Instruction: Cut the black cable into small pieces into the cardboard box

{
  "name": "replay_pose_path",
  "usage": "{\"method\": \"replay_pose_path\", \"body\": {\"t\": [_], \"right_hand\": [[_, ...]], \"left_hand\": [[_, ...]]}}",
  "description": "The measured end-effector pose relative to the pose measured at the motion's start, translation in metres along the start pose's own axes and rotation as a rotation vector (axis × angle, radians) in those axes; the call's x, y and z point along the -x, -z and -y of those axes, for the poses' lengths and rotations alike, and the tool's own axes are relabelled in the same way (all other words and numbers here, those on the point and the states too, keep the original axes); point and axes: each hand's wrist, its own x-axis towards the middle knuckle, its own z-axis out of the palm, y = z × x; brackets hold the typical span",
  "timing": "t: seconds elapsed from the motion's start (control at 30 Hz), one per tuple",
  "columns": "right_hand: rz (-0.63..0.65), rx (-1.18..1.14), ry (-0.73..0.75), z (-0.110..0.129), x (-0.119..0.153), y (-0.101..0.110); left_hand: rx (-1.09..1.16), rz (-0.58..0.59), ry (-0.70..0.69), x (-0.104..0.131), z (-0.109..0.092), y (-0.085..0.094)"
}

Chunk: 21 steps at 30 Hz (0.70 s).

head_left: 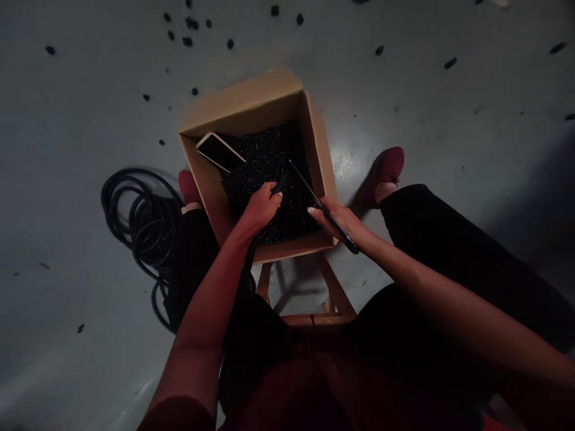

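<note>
Over an open cardboard box (pixel 321 155), my left hand (pixel 264 205) is closed around a black hose (pixel 250 257), whose short end sticks out past my thumb. The hose runs back under my left forearm. My right hand (pixel 335 220) grips a long-bladed knife (pixel 305 184) with a dark handle, its tip pointing up and left over the box. Blade and hose end are apart. Many small black pieces (pixel 260 155) fill the bottom of the box. A flat dark object with a pale edge (pixel 220 152) leans in the box's upper left corner.
Coiled black hose (pixel 144 221) lies on the floor at the left. Black bits (pixel 187 42) are scattered across the grey floor (pixel 99 120). A wooden stool (pixel 335 287) stands below the box. My feet in red shoes (pixel 390 164) are on either side of the box.
</note>
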Motion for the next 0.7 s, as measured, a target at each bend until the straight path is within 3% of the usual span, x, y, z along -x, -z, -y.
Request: {"method": "replay_pose_path", "body": {"t": [0.33,0.57,0.7], "right_hand": [[0.116,-0.032,0.037,0.01,0.008,0.013],[0.198,-0.102,0.089,0.006,0.009,0.021],[0.239,-0.125,0.1,0.007,0.011,0.024]], "left_hand": [[0.395,0.097,0.073,0.01,-0.019,0.01],[0.294,0.14,-0.032,0.007,-0.007,0.006],[0.132,0.084,-0.126,0.003,-0.001,0.005]]}}
